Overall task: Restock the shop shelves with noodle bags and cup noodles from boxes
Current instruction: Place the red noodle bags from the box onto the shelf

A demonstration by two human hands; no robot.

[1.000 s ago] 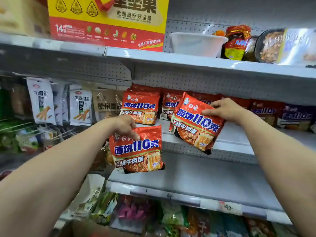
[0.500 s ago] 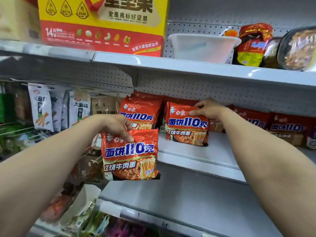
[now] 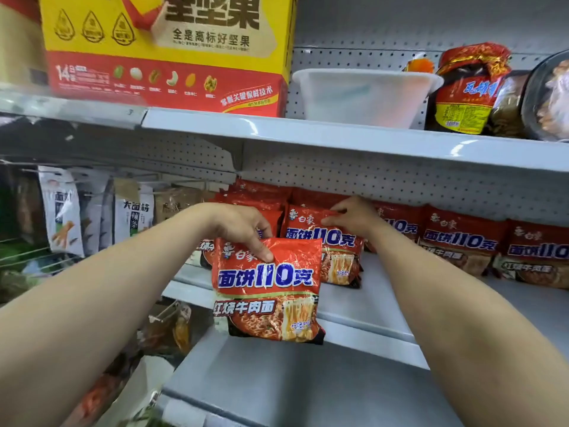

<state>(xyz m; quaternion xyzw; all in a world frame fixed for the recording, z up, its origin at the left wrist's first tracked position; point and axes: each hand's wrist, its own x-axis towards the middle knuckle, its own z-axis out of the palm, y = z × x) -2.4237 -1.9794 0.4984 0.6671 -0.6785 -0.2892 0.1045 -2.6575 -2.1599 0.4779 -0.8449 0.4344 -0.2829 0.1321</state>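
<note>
A shop's middle shelf (image 3: 348,306), pale grey, runs across the view. Left of that shelf, white snack packets (image 3: 61,211) hang on wire hooks. Above the shelf's left part, on the next level up, sits a big yellow and red box (image 3: 166,53). The left hand (image 3: 240,229) reaches in and pinches the top edge of a red noodle bag (image 3: 268,291), thumb on the front; the bag hangs upright in the air just in front of the shelf's front edge. Behind that hand, more red bags (image 3: 255,195) stand at the shelf's left end. Beside them a second noodle bag (image 3: 323,241) stands upright on the shelf, and the right hand (image 3: 354,217) grips its top edge with curled fingers. Above the shelf here rest a white plastic tub (image 3: 363,97) and a red-topped jar (image 3: 468,90). Along the shelf's right part, a row of matching bags (image 3: 462,241) leans back against the pegboard.
</note>
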